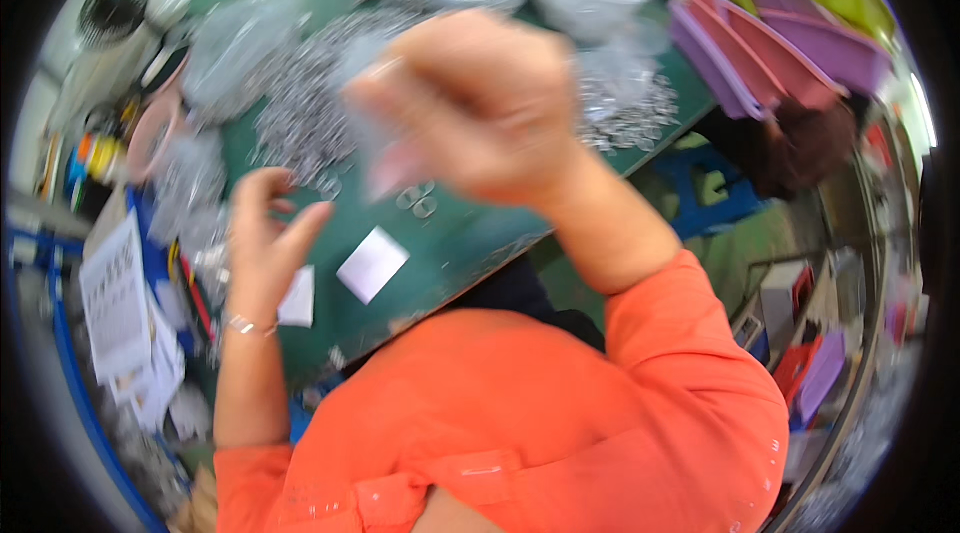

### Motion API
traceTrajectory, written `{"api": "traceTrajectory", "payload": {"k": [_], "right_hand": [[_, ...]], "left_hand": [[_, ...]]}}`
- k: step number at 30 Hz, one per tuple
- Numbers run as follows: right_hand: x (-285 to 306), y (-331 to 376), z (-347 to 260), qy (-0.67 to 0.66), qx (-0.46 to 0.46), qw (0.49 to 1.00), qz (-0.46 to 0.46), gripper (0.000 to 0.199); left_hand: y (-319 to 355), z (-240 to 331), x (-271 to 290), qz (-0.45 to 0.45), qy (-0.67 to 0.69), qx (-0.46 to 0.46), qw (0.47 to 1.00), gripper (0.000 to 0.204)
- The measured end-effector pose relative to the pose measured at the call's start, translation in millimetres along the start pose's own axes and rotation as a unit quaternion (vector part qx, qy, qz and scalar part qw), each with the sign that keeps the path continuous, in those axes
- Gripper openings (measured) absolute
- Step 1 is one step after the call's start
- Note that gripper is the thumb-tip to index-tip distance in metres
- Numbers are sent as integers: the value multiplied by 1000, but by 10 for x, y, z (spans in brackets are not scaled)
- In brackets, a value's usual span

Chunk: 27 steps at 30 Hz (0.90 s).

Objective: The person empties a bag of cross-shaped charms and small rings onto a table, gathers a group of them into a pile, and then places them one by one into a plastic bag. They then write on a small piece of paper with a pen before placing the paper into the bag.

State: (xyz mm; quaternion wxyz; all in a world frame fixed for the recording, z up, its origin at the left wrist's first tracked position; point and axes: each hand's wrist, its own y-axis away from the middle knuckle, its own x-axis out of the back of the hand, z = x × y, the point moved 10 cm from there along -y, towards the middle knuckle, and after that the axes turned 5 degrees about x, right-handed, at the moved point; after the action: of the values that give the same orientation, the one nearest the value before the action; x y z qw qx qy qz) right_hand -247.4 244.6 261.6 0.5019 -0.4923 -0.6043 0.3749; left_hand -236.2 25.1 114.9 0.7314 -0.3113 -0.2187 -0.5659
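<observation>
My right hand [490,103] is raised over the green table, blurred by motion, its fingers closed. From it hangs a small clear plastic bag [375,138], smeared, with a pinkish patch near its lower end. Lower on the left, my left hand [262,248] has its thumb and fingers apart and holds nothing. Between the hands a few loose metal rings [418,200] lie on the table. A large heap of small silvery metal pieces [305,93] spreads beyond my left hand. One white square of paper [373,265] lies near me, and another white slip [298,298] sits beside my left wrist.
The green table [450,258] ends in a near edge by my body. Plastic bags [240,48] and another metal heap [630,113] cover its far side. Stacked purple and pink bins [760,53] rise at the right. Printed sheets [115,298] hang at the left.
</observation>
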Motion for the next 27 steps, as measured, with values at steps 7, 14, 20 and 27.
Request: {"api": "traceTrajectory", "payload": {"k": [7, 14, 20, 27], "right_hand": [[161, 808, 385, 65, -235, 968, -53, 12], [341, 1753, 676, 12, -391, 920, -34, 5], [242, 2031, 484, 32, -344, 938, -32, 45], [127, 2393, 575, 43, -426, 902, -53, 61]], "left_hand": [[682, -343, -584, -113, -193, 28, 974, 44], [745, -433, -765, -148, -85, 31, 985, 18], [902, -1207, 122, 73, 452, 336, 823, 18], [1344, -2143, 986, 425, 510, 302, 684, 6]]}}
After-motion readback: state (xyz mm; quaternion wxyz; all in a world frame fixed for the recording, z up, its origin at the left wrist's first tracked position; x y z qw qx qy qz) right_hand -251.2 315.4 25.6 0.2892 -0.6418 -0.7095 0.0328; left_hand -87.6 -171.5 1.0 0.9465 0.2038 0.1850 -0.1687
